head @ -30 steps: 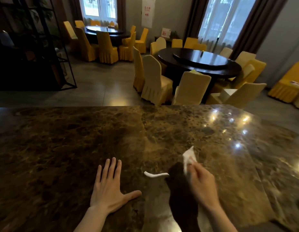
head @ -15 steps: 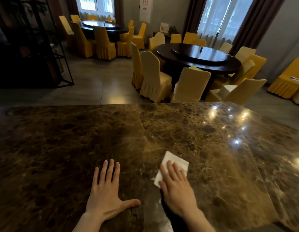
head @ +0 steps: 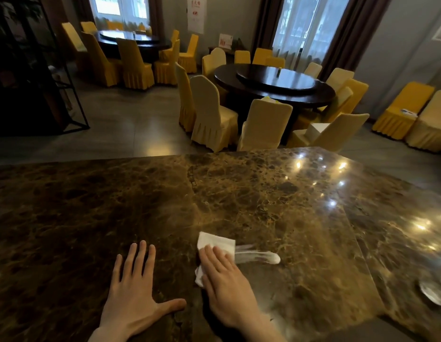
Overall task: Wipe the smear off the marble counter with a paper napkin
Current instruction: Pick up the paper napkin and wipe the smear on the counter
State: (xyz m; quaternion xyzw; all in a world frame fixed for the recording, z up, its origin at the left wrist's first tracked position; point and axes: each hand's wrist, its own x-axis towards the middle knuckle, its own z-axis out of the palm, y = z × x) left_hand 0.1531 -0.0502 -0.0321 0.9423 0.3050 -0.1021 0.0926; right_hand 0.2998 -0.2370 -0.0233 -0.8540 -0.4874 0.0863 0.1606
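Note:
A white paper napkin (head: 215, 243) lies flat on the brown marble counter (head: 276, 206), near its front edge. My right hand (head: 227, 285) presses down on the napkin with fingers together, covering its near half. A white streaked smear (head: 257, 257) trails on the marble just right of the napkin, ending in a thicker blob. My left hand (head: 134, 294) rests flat on the counter to the left of the napkin, fingers spread, holding nothing.
A shiny round object (head: 434, 293) sits at the counter's right edge. Beyond the counter stand round dark dining tables (head: 276, 82) ringed by yellow-covered chairs (head: 209, 114). A black metal shelf frame (head: 66, 82) stands at the far left.
My right hand first held the napkin crumpled above the counter, then laid it flat and pressed on it. A white streak now shows right of the napkin. The left hand stayed put.

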